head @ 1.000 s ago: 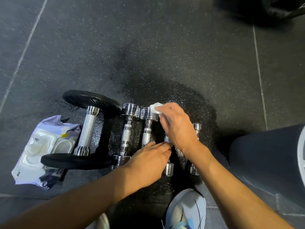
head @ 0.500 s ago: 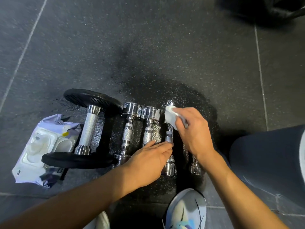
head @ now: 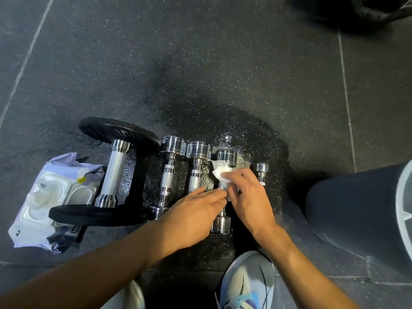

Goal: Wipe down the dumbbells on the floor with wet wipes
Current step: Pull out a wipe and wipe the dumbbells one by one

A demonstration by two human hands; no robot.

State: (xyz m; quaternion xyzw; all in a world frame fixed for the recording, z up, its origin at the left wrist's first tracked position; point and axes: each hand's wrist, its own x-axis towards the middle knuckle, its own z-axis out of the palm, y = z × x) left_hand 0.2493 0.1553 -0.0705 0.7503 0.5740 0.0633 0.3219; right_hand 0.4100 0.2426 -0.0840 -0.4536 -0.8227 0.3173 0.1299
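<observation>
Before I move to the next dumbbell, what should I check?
1. The wipe in the right hand: ok, pinched against the dumbbell.
2. The left hand steadying that dumbbell: ok, fingers lie flat on it.
3. The small dumbbell to its right, probably in reach: ok.
4. The wipe clean enough to reuse: cannot tell.
5. The pack open for a fresh wipe: ok, lid looks up.
6. The floor dry: not ok, wet patch around the dumbbells.

Glossy chrome dumbbells (head: 170,175); seemingly rubber floor (head: 200,63).
</observation>
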